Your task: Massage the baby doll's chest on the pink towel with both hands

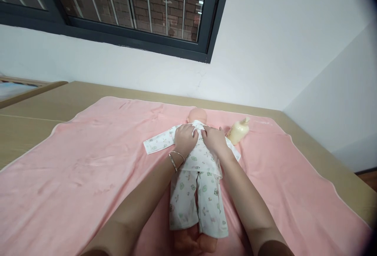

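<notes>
A baby doll (197, 115) lies on a pink blanket (88, 169), its bald head pointing away from me and its face not visible. It wears a white printed top (200, 158) and matching trousers (184, 201); bare feet (207, 243) stick out at the near end. My left hand (186, 137) rests on the upper top near the left shoulder, thumb apart from the fingers. On the other shoulder lies my right hand (215, 140), its thumb pointing inward near the collar. Both hands partly cover the top, and some fingertips are hard to make out.
A pale yellow bottle (238, 131) lies tilted beside the doll's right-side sleeve. The blanket covers a wooden surface (85, 93) that meets a white wall (250, 52). Above is a dark-framed window (141, 40) with bars. A wooden edge (35, 91) stands at far left.
</notes>
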Tool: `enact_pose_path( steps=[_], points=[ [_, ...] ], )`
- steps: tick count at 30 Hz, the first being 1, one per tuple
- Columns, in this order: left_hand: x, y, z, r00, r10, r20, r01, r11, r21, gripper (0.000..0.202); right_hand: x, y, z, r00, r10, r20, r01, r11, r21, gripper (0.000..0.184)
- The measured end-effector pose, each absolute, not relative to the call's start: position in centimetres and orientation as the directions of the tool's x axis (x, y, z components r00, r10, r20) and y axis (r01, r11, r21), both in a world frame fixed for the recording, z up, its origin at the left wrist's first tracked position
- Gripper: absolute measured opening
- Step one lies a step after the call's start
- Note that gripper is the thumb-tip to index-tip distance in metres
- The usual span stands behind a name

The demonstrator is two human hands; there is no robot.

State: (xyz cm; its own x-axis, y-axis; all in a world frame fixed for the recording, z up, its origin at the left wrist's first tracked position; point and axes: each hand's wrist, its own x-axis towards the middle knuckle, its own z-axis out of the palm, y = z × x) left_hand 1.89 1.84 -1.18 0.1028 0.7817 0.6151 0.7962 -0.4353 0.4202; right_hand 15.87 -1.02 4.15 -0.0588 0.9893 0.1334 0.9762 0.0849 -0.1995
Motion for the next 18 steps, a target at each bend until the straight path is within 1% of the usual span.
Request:
enact_pose_path(
  steps=[2, 3, 5, 9, 11, 13, 18],
  points=[
    [1.9, 1.8, -1.1, 0.093, 0.794, 0.600, 0.803, -0.417, 0.426, 0.021, 15.5, -1.4, 4.5, -0.041, 0.991, 0.127, 0.986, 0.061, -0.156, 0.040],
    [1.9, 1.9, -1.0, 0.091, 0.803, 0.589, 0.804, -0.408, 0.432, 0.021, 15.4, -1.5, 4.5, -0.033, 0.991, 0.127, 0.986, 0.053, -0.157, 0.040],
    [1.9, 2.1, -1.1, 0.088, 0.821, 0.564, 0.804, -0.392, 0.446, 0.023, 15.7, -1.2, 4.0, -0.013, 0.992, 0.125, 0.978, 0.039, -0.204, 0.042],
    [2.0, 2.7, -1.5, 0.079, 0.847, 0.526, 0.810, -0.362, 0.461, 0.036, 16.9, 0.2, 2.4, 0.004, 0.998, 0.063, 0.942, 0.017, -0.336, 0.056],
    [2.0, 2.7, -1.7, 0.094, 0.845, 0.527, 0.813, -0.371, 0.449, 0.037, 17.2, 0.6, 2.2, -0.019, 0.999, 0.040, 0.931, 0.032, -0.365, 0.058],
    [2.0, 2.6, -1.6, 0.106, 0.836, 0.539, 0.807, -0.389, 0.444, 0.034, 17.0, 0.3, 2.5, -0.034, 0.998, 0.051, 0.935, 0.050, -0.352, 0.054],
    [2.1, 2.0, -1.1, 0.066, 0.829, 0.555, 0.809, -0.370, 0.457, 0.023, 15.3, -1.4, 4.3, -0.022, 0.992, 0.122, 0.971, 0.050, -0.233, 0.043]
  ],
)
